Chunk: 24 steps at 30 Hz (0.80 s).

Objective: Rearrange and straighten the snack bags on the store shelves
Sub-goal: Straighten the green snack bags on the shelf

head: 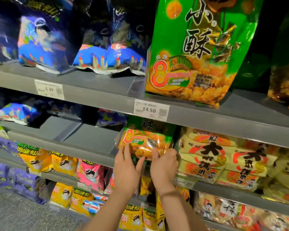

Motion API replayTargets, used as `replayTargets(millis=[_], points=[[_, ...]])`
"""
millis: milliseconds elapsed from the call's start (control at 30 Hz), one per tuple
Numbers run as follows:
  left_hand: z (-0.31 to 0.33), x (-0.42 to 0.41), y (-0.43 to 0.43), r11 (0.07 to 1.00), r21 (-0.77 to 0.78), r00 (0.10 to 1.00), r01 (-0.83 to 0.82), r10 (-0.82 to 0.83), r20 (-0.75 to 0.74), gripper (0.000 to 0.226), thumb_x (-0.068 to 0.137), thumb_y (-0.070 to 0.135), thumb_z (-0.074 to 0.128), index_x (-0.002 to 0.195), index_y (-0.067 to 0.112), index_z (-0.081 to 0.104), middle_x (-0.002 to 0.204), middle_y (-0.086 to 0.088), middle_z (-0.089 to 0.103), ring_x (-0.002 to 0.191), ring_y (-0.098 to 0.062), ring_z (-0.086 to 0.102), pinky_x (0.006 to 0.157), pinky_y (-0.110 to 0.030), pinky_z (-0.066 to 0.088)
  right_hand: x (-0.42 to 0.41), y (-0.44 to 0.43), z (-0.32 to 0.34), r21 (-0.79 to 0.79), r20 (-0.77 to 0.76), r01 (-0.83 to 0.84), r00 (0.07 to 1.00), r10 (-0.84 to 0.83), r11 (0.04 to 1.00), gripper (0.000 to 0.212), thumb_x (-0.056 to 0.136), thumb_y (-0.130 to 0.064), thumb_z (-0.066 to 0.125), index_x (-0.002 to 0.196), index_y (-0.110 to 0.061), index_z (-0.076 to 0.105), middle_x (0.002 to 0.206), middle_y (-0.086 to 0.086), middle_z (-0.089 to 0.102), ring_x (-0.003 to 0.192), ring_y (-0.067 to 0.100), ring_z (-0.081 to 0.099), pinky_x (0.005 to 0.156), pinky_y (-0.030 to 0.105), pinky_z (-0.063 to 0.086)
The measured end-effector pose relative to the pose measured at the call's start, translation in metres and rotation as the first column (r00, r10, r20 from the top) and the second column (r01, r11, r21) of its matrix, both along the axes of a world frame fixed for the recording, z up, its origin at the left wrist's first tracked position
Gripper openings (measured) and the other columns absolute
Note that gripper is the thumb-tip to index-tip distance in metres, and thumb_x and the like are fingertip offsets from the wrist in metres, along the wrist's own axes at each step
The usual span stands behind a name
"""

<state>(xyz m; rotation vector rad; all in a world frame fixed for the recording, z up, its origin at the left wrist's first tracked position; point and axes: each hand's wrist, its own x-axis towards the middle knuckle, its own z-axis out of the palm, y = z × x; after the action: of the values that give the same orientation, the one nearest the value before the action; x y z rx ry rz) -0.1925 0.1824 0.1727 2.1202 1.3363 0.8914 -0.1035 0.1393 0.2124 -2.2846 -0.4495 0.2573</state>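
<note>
A green and orange snack bag (147, 140) with a big "8" sits on the second grey shelf (90, 147), just under the 14.50 price tag (151, 110). My left hand (126, 170) touches its lower left corner, fingers straight and thumb spread under the bag's bottom edge. My right hand (164, 165) grips the lower right edge with curled fingers. A larger bag of the same kind (195, 52) stands upright on the shelf above.
Dark blue bags (45, 42) lean and slump on the top shelf at left, more lie flat on the second shelf (17, 113). Cream rice-cracker packs (223, 157) are stacked right of my hands. Yellow and pink bags (65, 164) fill lower shelves. Grey floor at bottom left.
</note>
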Motion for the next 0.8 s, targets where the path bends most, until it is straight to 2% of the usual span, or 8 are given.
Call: replayTargets(millis=[100,167,233,300,400,500,600,800], points=[[-0.006,-0.005,-0.004,0.999,-0.049,1.0,-0.012,0.013,0.013,0.075,0.087,0.046,0.054,0.146,0.011,0.022,0.151,-0.012,0.027,0.138,-0.026,0.025,0.11,-0.037,0.027,-0.001,-0.003,0.002,0.006,0.087,-0.07,0.994,0.069,0.998,0.026,0.095,-0.037,0.044,0.089,-0.012,0.049,0.097,0.01,0.062,0.096,0.031,0.054,0.078,0.039,0.044],[-0.008,-0.008,-0.008,0.996,-0.086,0.999,-0.007,0.01,0.034,0.076,0.087,0.045,0.054,0.146,0.01,0.021,0.151,-0.012,0.026,0.139,-0.026,0.024,0.11,-0.038,0.027,0.001,-0.005,0.005,0.035,0.127,-0.103,0.987,0.097,0.994,0.018,0.097,-0.029,0.043,0.087,-0.014,0.049,0.103,0.009,0.059,0.094,0.029,0.053,0.076,0.036,0.042],[-0.009,-0.011,-0.012,0.993,-0.114,0.999,0.003,0.003,0.052,0.077,0.087,0.044,0.054,0.146,0.011,0.019,0.152,-0.013,0.024,0.14,-0.027,0.023,0.11,-0.039,0.027,0.001,-0.007,0.011,0.111,0.111,-0.113,0.989,0.101,0.987,0.016,0.097,-0.023,0.045,0.107,-0.015,0.053,0.122,0.01,0.051,0.099,0.028,0.055,0.076,0.032,0.04],[-0.008,-0.015,-0.015,0.991,-0.135,0.999,0.014,-0.007,0.053,0.077,0.088,0.044,0.053,0.147,0.013,0.016,0.153,-0.011,0.02,0.14,-0.026,0.021,0.109,-0.038,0.027,0.003,-0.008,0.016,0.11,0.089,-0.125,0.989,0.115,0.986,0.044,0.097,-0.023,0.044,0.14,-0.017,0.033,0.135,0.014,0.045,0.106,0.03,0.056,0.08,0.033,0.044],[-0.007,-0.017,-0.017,0.987,-0.16,0.997,0.029,-0.017,0.078,0.077,0.088,0.046,0.052,0.147,0.016,0.014,0.153,-0.009,0.021,0.138,-0.025,0.025,0.108,-0.039,0.03,0.011,-0.002,0.022,-0.002,0.007,-0.112,0.994,0.112,0.994,0.057,0.099,-0.029,0.04,0.147,-0.007,0.018,0.113,0.017,0.063,0.099,0.032,0.062,0.074,0.034,0.048],[-0.002,-0.015,-0.017,0.977,-0.203,0.986,0.067,-0.034,0.163,0.079,0.086,0.047,0.054,0.147,0.02,0.013,0.148,-0.005,0.032,0.131,-0.024,0.037,0.102,-0.038,0.039,0.019,0.004,0.025,-0.019,-0.026,-0.11,0.994,0.109,0.994,0.04,0.098,-0.034,0.04,0.12,-0.002,0.049,0.102,0.014,0.061,0.096,0.033,0.06,0.07,0.033,0.043],[0.002,-0.009,-0.019,0.951,-0.292,0.979,0.098,-0.039,0.202,0.086,0.085,0.048,0.055,0.148,0.021,0.004,0.149,-0.003,0.034,0.13,-0.025,0.04,0.098,-0.036,0.039,0.017,0.002,0.028,0.039,0.012,-0.082,0.997,0.081,0.996,0.025,0.098,-0.029,0.043,0.095,-0.006,0.051,0.083,0.006,0.054,0.073,0.023,0.052,0.055,0.026,0.033],[0.006,-0.008,-0.024,0.939,-0.328,0.944,0.099,0.016,0.329,0.074,0.087,0.039,0.056,0.146,0.023,0.014,0.13,0.003,0.05,0.116,-0.024,0.052,0.082,-0.025,0.038,0.0,-0.01,0.036,0.275,0.23,-0.158,0.969,0.095,0.948,0.023,0.094,-0.018,0.049,0.074,-0.011,0.042,0.097,0.006,0.053,0.093,0.021,0.045,0.08,0.031,0.033]])
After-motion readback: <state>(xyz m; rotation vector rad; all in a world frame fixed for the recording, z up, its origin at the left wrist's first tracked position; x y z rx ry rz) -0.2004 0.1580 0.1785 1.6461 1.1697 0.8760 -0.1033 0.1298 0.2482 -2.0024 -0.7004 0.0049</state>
